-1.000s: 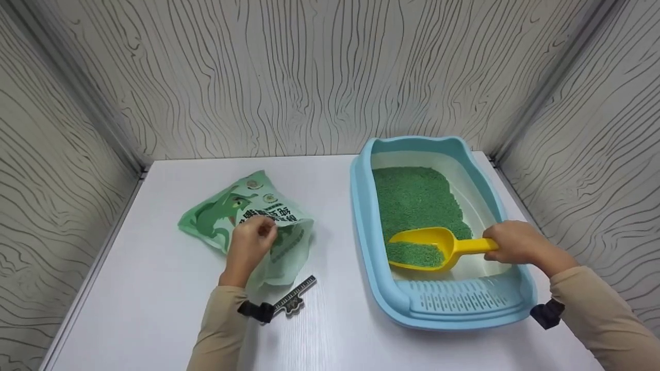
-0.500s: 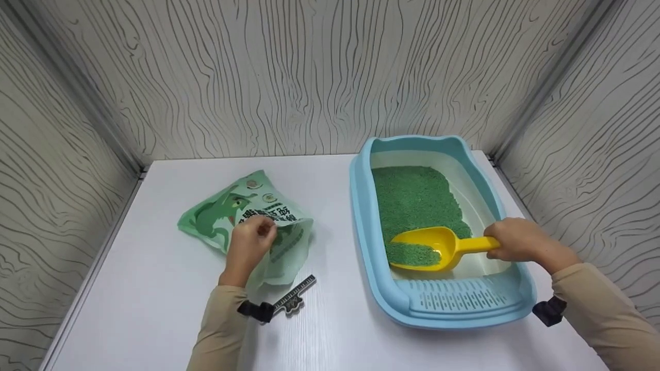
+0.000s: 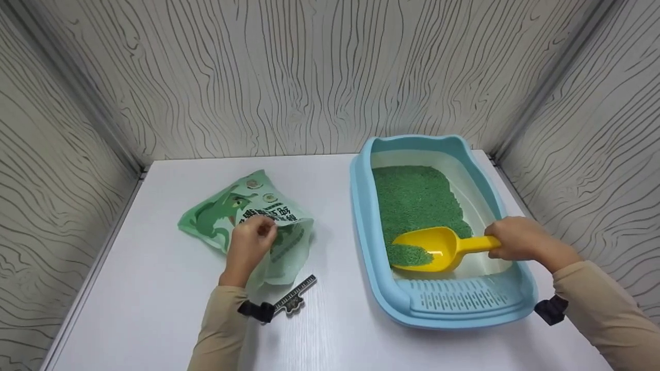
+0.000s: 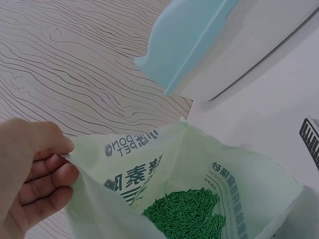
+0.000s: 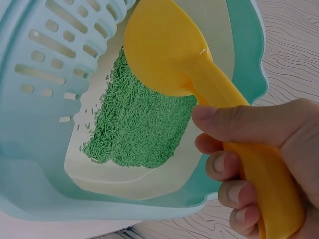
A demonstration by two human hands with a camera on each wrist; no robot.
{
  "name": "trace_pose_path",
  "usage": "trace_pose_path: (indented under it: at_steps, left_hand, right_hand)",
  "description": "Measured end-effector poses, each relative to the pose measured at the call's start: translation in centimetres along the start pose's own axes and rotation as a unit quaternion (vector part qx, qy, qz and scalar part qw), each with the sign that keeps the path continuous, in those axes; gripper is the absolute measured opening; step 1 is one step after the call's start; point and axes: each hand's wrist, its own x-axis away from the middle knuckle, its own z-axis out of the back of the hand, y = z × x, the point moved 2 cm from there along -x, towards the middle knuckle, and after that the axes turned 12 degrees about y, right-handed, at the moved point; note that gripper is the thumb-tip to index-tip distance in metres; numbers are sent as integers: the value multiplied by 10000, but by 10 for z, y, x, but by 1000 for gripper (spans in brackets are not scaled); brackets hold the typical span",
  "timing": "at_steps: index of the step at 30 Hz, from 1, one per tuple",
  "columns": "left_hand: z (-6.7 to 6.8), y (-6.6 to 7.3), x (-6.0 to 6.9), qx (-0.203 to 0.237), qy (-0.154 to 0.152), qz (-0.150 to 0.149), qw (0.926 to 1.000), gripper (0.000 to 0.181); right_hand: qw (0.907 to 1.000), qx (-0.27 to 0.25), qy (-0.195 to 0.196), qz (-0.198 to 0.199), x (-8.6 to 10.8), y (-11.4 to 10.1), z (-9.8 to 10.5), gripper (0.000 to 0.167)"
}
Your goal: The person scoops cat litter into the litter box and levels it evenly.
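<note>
head view: a person's left hand (image 3: 250, 245) pinches the top edge of a green bag (image 3: 214, 214) between the thumb and a finger. the bag lies on the white table (image 3: 335, 330), and its front has a green cartoon animal and dark writing. the right hand (image 3: 518, 238) holds the handle of a yellow scoop (image 3: 446, 252), with its fingers curled around it. the scoop is inside the blue tray (image 3: 363, 232), toward the near end that has slots, and its front lip is by the left wall. a little heap (image 3: 410, 255) of green bits sits at the front of the scoop. more green bits (image 3: 417, 198) cover the left part of the tray's floor. i cannot tell if the scoop touches them. in the left wrist view, small green sticks (image 4: 184, 214) lie down inside the bag. a dark ruler-like thing (image 3: 295, 297) lies near the bag, partly hidden by the black band (image 3: 257, 311) on the left wrist.
</note>
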Motion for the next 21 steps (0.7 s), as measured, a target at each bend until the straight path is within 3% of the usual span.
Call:
trace_pose_path:
  at_steps: [21]
  left_hand:
    - [-3, -3, 1, 9, 112, -123, 9999, 4]
  right_hand:
    - [9999, 170, -26, -2, 2, 4, 4, 11]
